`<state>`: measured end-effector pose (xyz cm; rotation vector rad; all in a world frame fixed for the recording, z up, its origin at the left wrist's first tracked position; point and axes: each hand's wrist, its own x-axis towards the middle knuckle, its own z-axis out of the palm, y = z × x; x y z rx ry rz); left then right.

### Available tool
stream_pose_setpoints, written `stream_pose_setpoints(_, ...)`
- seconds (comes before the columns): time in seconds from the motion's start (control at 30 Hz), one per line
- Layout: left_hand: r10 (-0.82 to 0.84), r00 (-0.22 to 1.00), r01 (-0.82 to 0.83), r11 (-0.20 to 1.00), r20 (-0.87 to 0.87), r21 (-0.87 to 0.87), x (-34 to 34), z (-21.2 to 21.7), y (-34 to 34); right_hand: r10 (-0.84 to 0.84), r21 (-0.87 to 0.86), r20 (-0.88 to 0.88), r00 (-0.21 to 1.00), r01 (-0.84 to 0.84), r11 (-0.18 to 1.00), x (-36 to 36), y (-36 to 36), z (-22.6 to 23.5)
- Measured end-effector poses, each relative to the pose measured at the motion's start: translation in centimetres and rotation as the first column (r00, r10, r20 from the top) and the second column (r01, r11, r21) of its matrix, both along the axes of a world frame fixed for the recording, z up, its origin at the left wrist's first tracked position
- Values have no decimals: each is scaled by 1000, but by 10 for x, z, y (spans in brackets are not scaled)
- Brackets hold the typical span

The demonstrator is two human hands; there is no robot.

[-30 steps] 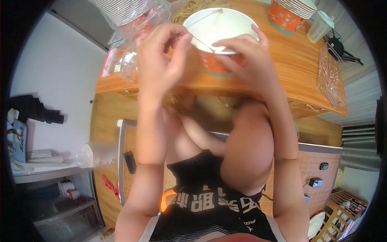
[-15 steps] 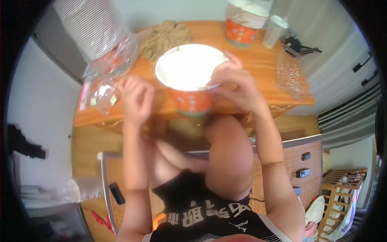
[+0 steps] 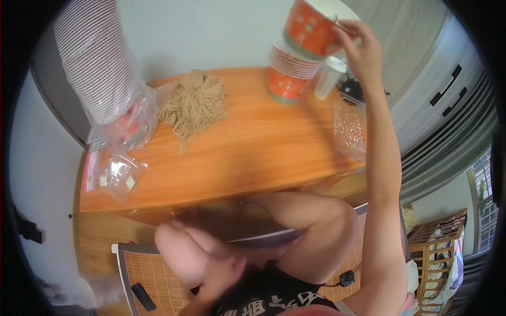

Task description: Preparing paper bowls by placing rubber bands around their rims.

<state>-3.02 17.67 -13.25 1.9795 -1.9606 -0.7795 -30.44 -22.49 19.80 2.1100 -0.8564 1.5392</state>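
1. Standing at the far left of the wooden table [image 3: 263, 152], a tall wrapped stack [image 3: 97, 68] of white-rimmed tubs rose in clear plastic; I took these for the tubs not yet worked on, and they were many.
2. In front of it lay a crumpled clear plastic bag [image 3: 118, 176]. Lower down, off the table, a black phone [image 3: 142, 296] rested on a mat [image 3: 139, 260].
3. Left of centre, a loose heap of tan twine [image 3: 195, 100] spread across the tabletop; by my reckoning, plenty was left.
4. The left hand [image 3: 226, 271], blurred, was low beside the bent legs [image 3: 182, 258], well apart from the tubs. I could not tell whether its fingers were spread or pressed together.
5. At the right rear, an upright nested stack [image 3: 291, 81] of orange tubs stood on the table. I judged these the done ones, few against the wrapped supply.
6. Above it, one orange tub [image 3: 311, 26] was held tilted in the air; whether its base touched the stack was unclear. I judged it done but not yet set down.
7. Beside the stack stood a lidded cup [image 3: 331, 79], with a speckled clear tray [image 3: 349, 131] nearer the table's edge.
8. Rightmost, the raised right hand [image 3: 361, 45] pinched that tub near its rim.
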Motion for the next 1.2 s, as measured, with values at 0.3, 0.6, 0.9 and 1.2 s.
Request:
stream_pose_setpoints(0.3, -118, 989, 25, 739, 92, 674, -54, -45, 55, -162, 180, -178, 971, 194, 964, 26, -117, -16)
stream_pose_setpoints(0.6, 128, 836, 212, 822, -534, 528, -32, -108, 48, -214, 182, -230, 949, 258, 949, 19, -70, -42)
stream_pose_setpoints(0.9, 146, 864, -174, 985, -481, -13, -94, -135, -16, -163, 343, -367, 916, 296, 892, -80, 69, -76)
stream_pose_setpoints(1.2, -318, 934, 320, 947, 163, 17, -64, -122, 68, -259, 414, -172, 950, 308, 857, -186, 151, -89)
